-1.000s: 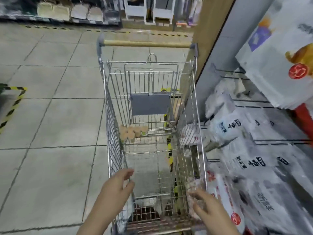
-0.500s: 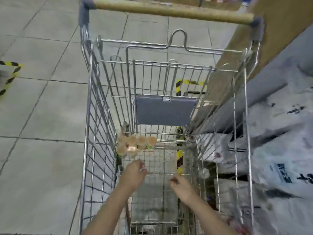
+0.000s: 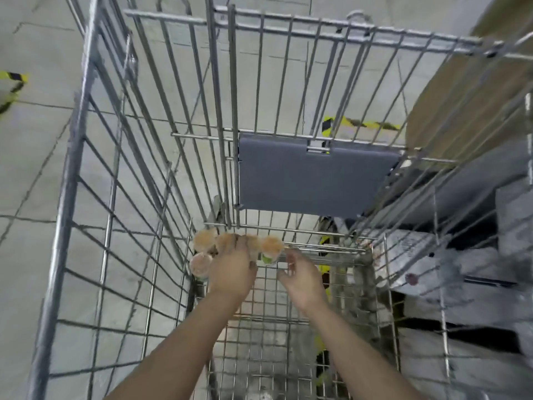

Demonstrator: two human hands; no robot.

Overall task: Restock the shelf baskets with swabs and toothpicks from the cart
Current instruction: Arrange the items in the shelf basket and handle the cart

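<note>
Several small round containers (image 3: 271, 245) with tan, toothpick-coloured tops stand in a cluster on the floor of the wire cart (image 3: 86, 180), at its far left corner. My left hand (image 3: 232, 274) reaches down into the cart and its fingers lie over the middle containers, hiding some; whether they grip one is blurred. My right hand (image 3: 301, 277) hovers just right of the cluster, fingers loosely curled, holding nothing. One container (image 3: 200, 264) stands left of my left hand.
A grey flap (image 3: 311, 176) hangs on the cart's far wall above the containers. White and grey packaged goods (image 3: 467, 261) lie on shelves to the right of the cart. The tiled floor (image 3: 34, 157) with yellow-black tape is on the left.
Both hands moved from the near rim down to the far end of the cart. My left hand now touches the containers and the view has closed in on the cart.
</note>
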